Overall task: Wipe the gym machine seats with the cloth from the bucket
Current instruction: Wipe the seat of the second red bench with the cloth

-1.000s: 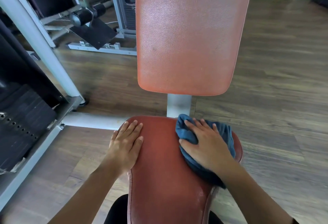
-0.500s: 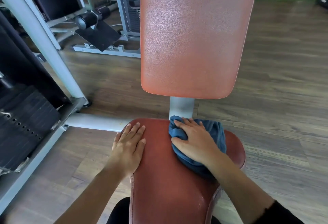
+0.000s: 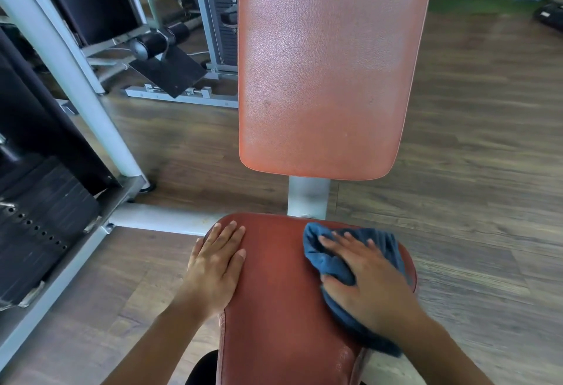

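Cloth (image 3: 316, 250) lies under right hand (image 3: 371, 287) on seat (image 3: 274, 293).

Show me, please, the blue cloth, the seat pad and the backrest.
blue cloth (image 3: 316, 259): head view, bunched left fold.
seat pad (image 3: 274, 293): head view, bare middle.
backrest (image 3: 329, 79): head view, centre of pad.

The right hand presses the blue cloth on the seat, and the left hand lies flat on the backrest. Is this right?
No. In the head view the left hand lies flat on the seat, not the backrest; the right hand does press the blue cloth.
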Demonstrator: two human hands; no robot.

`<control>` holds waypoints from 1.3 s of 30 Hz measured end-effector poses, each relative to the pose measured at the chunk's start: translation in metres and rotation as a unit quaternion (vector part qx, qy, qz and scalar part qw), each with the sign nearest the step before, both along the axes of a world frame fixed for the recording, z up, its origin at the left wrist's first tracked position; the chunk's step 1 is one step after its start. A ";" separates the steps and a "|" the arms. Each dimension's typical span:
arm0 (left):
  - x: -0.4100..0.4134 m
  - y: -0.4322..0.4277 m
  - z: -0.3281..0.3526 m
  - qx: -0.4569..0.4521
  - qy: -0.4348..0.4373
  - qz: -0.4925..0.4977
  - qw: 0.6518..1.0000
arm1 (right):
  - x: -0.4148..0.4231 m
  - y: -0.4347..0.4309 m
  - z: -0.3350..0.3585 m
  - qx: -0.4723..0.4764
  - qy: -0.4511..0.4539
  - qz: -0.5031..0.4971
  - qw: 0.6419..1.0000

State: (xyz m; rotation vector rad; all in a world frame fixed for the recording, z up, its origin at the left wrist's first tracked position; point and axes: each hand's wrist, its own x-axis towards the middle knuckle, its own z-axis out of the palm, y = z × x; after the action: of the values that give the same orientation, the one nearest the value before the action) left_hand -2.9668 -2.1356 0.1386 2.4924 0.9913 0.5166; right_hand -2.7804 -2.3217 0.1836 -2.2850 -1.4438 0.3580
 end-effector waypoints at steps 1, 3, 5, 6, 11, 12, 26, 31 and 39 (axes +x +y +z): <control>0.000 0.000 0.000 0.002 0.000 0.001 1.000 | 0.009 -0.002 0.000 -0.004 -0.010 -0.027 1.000; 0.001 -0.001 0.000 0.002 -0.003 0.001 1.000 | 0.025 0.006 -0.001 -0.013 -0.015 -0.067 0.998; 0.001 -0.002 0.001 -0.001 0.003 0.001 1.000 | 0.028 0.022 -0.002 -0.032 -0.020 -0.065 0.997; 0.001 -0.001 0.001 -0.002 0.006 0.001 1.000 | 0.024 0.030 -0.003 -0.042 -0.027 -0.053 0.997; 0.000 0.000 -0.001 0.003 -0.002 -0.002 1.000 | -0.025 0.036 -0.002 -0.004 -0.020 0.016 1.000; 0.001 0.001 -0.001 0.005 -0.004 -0.003 1.000 | -0.032 0.028 -0.001 0.005 -0.009 0.026 1.000; 0.000 0.000 0.001 0.002 -0.003 0.000 1.000 | -0.009 0.034 -0.004 -0.019 -0.033 -0.021 0.999; 0.000 0.000 0.000 0.005 -0.007 -0.005 1.000 | -0.026 -0.002 0.002 0.011 0.031 0.010 0.999; 0.001 -0.002 0.004 0.003 -0.001 0.000 1.000 | 0.019 0.019 -0.003 -0.003 -0.014 -0.071 0.997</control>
State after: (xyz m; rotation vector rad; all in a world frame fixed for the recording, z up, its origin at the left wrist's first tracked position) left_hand -2.9661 -2.1379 0.1424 2.4967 0.9914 0.5234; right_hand -2.7614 -2.3024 0.1811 -2.3903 -1.2848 0.2882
